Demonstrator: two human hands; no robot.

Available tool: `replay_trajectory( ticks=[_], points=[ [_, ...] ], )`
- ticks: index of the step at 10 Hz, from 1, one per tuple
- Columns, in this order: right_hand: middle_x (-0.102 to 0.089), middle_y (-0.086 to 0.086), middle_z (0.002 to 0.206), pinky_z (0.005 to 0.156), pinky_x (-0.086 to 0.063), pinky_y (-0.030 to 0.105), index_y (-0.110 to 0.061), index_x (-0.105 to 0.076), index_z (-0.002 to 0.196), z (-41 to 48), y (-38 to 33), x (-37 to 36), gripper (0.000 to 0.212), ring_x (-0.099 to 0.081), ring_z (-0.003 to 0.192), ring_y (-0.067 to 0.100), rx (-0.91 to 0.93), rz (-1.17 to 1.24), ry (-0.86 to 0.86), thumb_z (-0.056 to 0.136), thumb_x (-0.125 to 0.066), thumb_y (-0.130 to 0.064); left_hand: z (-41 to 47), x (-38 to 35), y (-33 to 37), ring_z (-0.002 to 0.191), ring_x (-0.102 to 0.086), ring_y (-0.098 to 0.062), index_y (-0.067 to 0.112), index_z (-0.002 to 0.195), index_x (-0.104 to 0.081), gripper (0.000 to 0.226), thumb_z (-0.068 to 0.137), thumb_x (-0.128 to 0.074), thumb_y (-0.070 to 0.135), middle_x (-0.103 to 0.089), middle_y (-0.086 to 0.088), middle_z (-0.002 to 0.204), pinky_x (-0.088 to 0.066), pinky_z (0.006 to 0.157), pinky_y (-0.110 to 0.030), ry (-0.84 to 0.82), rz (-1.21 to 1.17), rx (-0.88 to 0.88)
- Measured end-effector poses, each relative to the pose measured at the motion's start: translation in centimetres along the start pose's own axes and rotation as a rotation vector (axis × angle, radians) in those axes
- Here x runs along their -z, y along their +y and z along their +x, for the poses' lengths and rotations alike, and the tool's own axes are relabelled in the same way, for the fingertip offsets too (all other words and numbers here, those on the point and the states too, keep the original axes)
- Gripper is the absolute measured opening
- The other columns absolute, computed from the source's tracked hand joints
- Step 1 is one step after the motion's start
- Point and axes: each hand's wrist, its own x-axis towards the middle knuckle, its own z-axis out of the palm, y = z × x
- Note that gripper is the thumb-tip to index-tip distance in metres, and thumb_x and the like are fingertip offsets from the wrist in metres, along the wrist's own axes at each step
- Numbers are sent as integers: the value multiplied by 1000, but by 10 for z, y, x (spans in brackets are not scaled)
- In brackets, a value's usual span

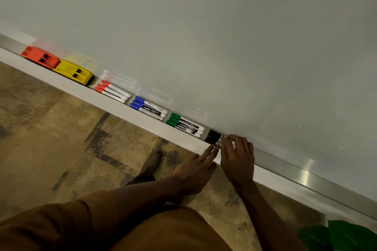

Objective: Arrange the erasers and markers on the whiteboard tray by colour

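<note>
Whiteboard tray (67, 85) lined up left to right: orange eraser (39, 56), yellow eraser (73, 72), red markers (112, 91), blue markers (149, 108), green markers (184, 125), black markers (213, 137). Right hand (237, 158) curled over black marker barrels, fingertips pinching them. Left hand (196, 167) released, flat, fingers (212, 150) touching tray edge beside black caps.

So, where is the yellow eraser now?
The yellow eraser lies on the tray at the far left, between the orange eraser and the red markers.
</note>
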Motion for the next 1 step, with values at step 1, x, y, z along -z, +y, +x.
replay_trajectory(
  ticks=[1],
  points=[
    [-70,10,109,81,-45,41,-9,-73,108,4,-5,1,20,-64,99,30,-33,50,38,103,-58,-22,-3,18,-10,162,-10,-44,2,140,-52,47,104,-54,32,-13,-29,172,-46,116,-58,-64,-36,86]
  ],
)
